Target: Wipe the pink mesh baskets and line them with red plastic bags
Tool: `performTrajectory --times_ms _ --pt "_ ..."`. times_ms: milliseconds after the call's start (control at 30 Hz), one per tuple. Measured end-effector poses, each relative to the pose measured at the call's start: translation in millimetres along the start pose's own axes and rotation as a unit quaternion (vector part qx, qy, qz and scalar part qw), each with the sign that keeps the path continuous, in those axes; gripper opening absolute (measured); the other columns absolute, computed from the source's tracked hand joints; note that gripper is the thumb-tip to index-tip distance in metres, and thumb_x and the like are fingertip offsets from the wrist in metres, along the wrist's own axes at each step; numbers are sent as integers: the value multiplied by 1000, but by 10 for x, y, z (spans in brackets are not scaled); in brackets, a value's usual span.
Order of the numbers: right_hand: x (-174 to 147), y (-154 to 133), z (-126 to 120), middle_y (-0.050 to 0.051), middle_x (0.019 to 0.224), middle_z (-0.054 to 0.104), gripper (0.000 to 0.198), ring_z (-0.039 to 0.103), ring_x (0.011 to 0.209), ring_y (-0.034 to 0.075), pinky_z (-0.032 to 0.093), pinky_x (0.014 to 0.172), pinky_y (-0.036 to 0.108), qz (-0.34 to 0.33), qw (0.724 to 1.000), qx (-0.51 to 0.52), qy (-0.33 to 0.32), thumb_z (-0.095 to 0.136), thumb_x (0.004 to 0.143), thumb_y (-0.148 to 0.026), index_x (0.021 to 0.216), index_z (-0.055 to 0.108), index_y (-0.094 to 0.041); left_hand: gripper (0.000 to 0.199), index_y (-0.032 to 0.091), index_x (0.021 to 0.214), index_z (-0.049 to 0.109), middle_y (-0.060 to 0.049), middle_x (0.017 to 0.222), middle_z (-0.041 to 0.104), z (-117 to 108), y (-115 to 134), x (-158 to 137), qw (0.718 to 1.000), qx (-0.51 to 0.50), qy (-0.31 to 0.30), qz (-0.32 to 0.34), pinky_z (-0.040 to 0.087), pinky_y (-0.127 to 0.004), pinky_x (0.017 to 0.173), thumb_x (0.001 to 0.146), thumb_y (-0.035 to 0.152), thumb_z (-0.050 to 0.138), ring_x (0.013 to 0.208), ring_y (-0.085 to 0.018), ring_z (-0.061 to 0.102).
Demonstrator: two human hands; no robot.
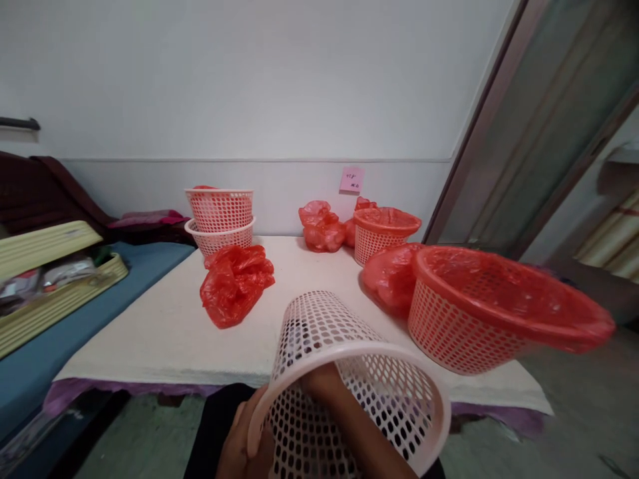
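Note:
A white perforated plastic basket [319,326] lies tipped on its side at the table's front edge, its open mouth toward me. My left hand [247,436] grips the basket's rim at the lower left, fingers outside and thumb side inside. My right hand [319,382] reaches through the mouth into the basket; its fingers are hidden behind the rim, so I cannot see what they do. A crumpled red plastic bag [237,283] lies on the table beyond the basket, to the left.
Two stacked white baskets [222,209] stand at the back left. On the right are a large basket lined with red plastic [464,326], a smaller lined basket [379,243] and bunched red bags [322,229]. A pink note [352,179] is on the wall. A yellow case [50,279] lies left.

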State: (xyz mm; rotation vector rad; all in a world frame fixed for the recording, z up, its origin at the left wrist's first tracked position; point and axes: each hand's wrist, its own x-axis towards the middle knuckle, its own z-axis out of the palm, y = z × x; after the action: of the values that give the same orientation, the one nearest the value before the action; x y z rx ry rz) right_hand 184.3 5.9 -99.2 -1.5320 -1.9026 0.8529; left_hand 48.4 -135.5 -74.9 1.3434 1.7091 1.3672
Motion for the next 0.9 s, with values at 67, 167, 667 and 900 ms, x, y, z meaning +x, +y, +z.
performTrajectory --times_ms 67,167,667,900 --pt "-89 -84 -2 6 112 68 41 60 108 23 44 95 32 -18 999 32 -6 55 71 -11 109 63 -21 50 16 119 61 -11 123 63 -1 73 55 1000 -18 -6 -8 44 -39 100 85 49 46 120 -28 55" --pt "-359 -306 -5 3 101 70 36 64 93 17 48 85 25 -72 993 91 -15 48 75 -10 106 62 -21 54 17 124 58 -10 131 59 -17 154 180 999 -34 -20 -6 37 -41 107 86 52 45 127 -28 48" --pt "-807 -219 -332 9 98 63 24 61 87 23 44 71 30 -78 957 -281 -3 50 83 -10 98 64 -23 46 19 122 58 -10 120 62 -51 53 423 999 -25 -25 36 36 -45 105 89 47 47 119 -28 52" --pt "-960 -280 -84 11 92 67 18 59 93 27 45 75 36 -173 925 -321 -109 53 88 -18 96 69 -19 45 17 119 60 -10 115 64 -167 8 631 998 20 -19 55 39 -43 101 88 47 47 114 -28 55"
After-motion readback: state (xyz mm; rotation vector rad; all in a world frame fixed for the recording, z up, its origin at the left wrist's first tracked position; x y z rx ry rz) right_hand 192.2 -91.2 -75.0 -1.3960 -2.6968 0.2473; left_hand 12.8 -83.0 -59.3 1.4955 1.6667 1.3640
